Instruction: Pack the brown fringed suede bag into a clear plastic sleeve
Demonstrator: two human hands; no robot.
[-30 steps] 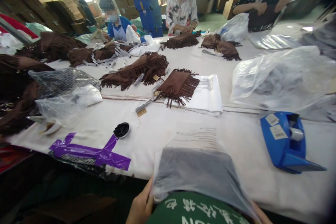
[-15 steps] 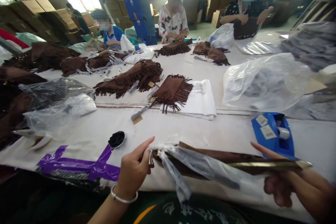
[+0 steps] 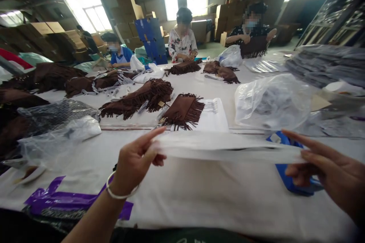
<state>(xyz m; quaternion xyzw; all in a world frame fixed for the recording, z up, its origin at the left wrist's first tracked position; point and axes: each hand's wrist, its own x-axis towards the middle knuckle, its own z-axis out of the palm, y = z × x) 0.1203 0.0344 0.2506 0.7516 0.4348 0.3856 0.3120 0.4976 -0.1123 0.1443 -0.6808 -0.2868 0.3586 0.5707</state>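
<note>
Bag (image 3: pixel 222 146) higher than before — L hand (image 3: pixel 134 163), R hand (image 3: pixel 330 167) pinching opp. ends, index fingers (image 3: pixel 151 136) straight

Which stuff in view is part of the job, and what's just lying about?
Part of the job:
translucent plastic, held between left hand and right hand
probably brown fringed piece beyond

Apparently lying about:
blue tape dispenser, behind right hand
purple tape, near table edge
clear bag, far right

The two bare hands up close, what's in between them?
In the head view, a blurred whitish strip, maybe a plastic bag, stretches from the left hand to the right hand.
</note>
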